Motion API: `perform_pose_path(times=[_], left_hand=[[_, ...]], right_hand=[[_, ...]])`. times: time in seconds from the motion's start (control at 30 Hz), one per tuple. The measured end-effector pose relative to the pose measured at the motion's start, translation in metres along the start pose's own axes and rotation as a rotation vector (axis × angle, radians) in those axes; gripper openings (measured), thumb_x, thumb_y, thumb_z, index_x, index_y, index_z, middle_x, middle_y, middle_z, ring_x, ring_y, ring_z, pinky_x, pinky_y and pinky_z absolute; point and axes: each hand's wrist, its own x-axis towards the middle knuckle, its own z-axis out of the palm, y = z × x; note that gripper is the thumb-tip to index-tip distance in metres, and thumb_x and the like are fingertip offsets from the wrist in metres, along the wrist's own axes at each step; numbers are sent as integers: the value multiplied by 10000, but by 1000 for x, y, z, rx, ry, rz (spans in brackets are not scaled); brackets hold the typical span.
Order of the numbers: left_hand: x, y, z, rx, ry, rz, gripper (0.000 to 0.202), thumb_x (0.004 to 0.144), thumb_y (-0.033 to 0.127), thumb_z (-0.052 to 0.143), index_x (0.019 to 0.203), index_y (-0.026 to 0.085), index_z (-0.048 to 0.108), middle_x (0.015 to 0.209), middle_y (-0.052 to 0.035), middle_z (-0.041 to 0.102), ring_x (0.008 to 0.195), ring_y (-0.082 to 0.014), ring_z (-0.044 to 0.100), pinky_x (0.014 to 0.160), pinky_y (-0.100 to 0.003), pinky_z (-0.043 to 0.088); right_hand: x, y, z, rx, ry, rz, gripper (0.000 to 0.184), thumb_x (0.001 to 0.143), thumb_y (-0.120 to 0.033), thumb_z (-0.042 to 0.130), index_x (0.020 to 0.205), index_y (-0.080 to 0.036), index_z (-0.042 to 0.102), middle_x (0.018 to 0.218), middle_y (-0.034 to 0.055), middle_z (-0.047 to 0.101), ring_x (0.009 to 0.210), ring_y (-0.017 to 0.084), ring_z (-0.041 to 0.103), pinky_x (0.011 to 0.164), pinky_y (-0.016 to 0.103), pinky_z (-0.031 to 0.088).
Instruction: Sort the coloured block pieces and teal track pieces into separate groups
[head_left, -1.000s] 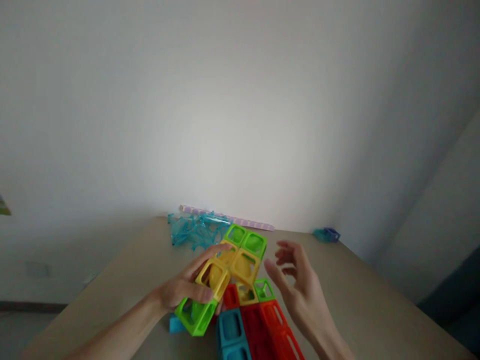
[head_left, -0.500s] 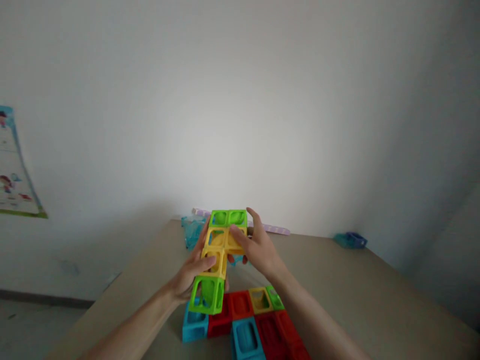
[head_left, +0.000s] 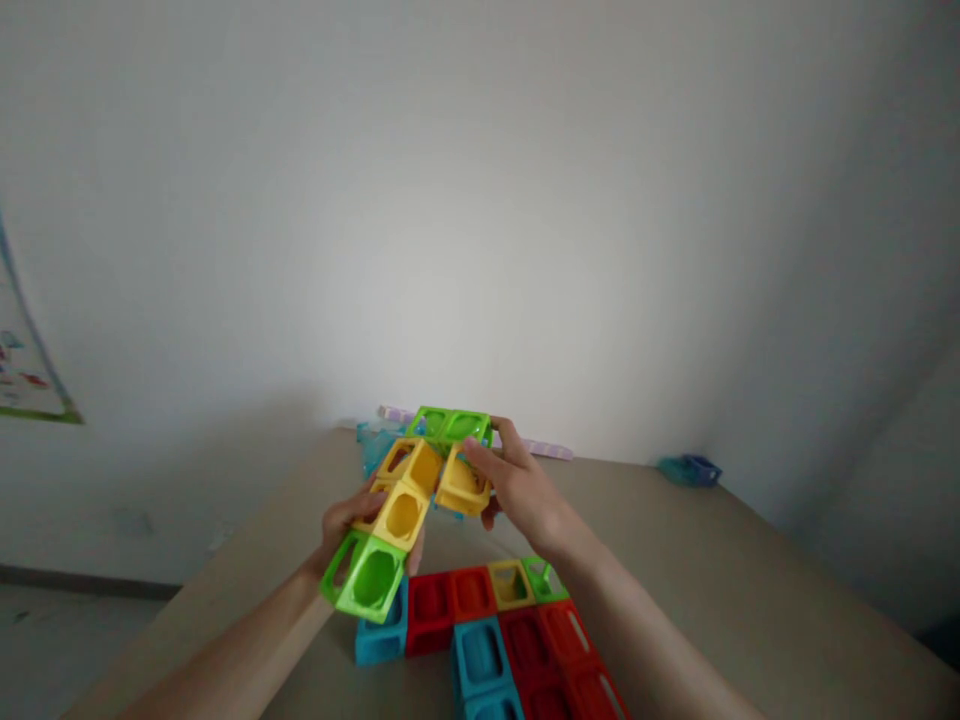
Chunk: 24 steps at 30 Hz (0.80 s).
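Observation:
Both my hands hold up a cluster of joined hollow cubes (head_left: 411, 488), green at each end and yellow in the middle, above a beige table (head_left: 697, 570). My left hand (head_left: 341, 528) grips its lower part from behind, beside a green cube (head_left: 365, 578). My right hand (head_left: 517, 487) pinches the upper yellow and green cubes. The cluster bends apart at a yellow joint. Below it a flat layer of red, blue, yellow and green cubes (head_left: 495, 625) lies on the table.
Clear blue plastic pieces (head_left: 379, 447) and a pale lilac strip (head_left: 544, 449) lie at the table's far edge by the white wall. A small blue object (head_left: 690, 469) sits at the far right. A poster (head_left: 22, 365) hangs on the left wall.
My right hand came across and took hold of the cluster's upper cubes. The cluster rose off the flat layer, and now it tilts and splits open at the yellow cubes.

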Motion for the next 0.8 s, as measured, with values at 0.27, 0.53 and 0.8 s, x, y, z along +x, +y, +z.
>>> perform_pose_path(times=[0.27, 0.53, 0.8], left_hand=[[6, 7, -15, -75, 186, 184, 349, 761, 383, 575, 996, 128, 611, 731, -87, 684, 497, -176, 613, 388, -228, 430], [3, 12, -7, -53, 193, 95, 409, 802, 386, 462, 1025, 85, 626, 558, -19, 561, 438, -129, 502, 407, -221, 378], [7, 10, -24, -146, 189, 200, 449, 789, 348, 506, 1148, 85, 562, 636, -58, 627, 436, -136, 526, 354, -202, 394]], right_hand=[[-30, -28, -9, -419, 247, -302, 388, 930, -431, 430, 1247, -234, 323, 704, -24, 563, 615, 155, 566, 526, 228, 399], [-63, -21, 30, -965, -522, -677, 350, 854, -333, 612, 1178, -316, 483, 947, -10, 580, 810, 146, 558, 635, 221, 442], [-72, -12, 37, -1142, -461, -766, 273, 859, -347, 560, 1121, -296, 504, 824, -10, 592, 670, 145, 567, 453, 211, 365]])
